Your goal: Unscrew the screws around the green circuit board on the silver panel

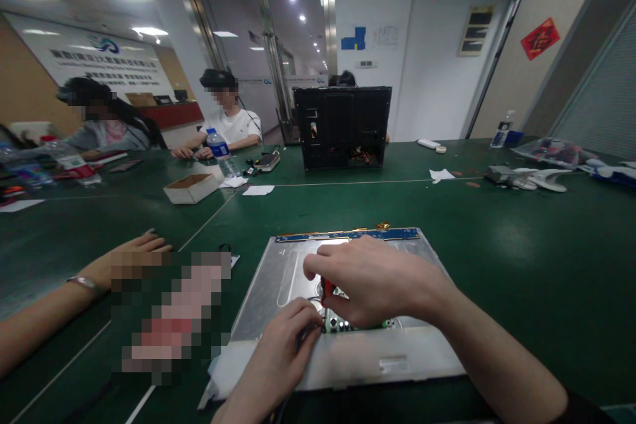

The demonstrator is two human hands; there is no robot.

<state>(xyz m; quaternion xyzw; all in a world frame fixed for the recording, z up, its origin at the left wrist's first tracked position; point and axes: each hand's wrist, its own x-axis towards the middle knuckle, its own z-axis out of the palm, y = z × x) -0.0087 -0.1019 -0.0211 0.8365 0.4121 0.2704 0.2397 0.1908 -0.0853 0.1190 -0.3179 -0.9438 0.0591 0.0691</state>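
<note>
A flat metal panel (258,291) lies on the green table, with a blue circuit strip (397,234) along its far edge and a green circuit board (342,326) near its middle. Over the board, my right hand (382,278) is closed around a red-handled tool (326,289), which points down; its tip is hidden. My left hand (291,338) rests at the board's left side, fingers pinched together by some dark wires. What those fingers hold is too small to make out.
Another person's hand (139,255) lies on the table at left, beside a blurred-out item. A white box (191,188), bottle (220,152) and black computer case (342,129) stand farther back. Metal and plastic parts (527,177) lie at right. Two people sit at back left.
</note>
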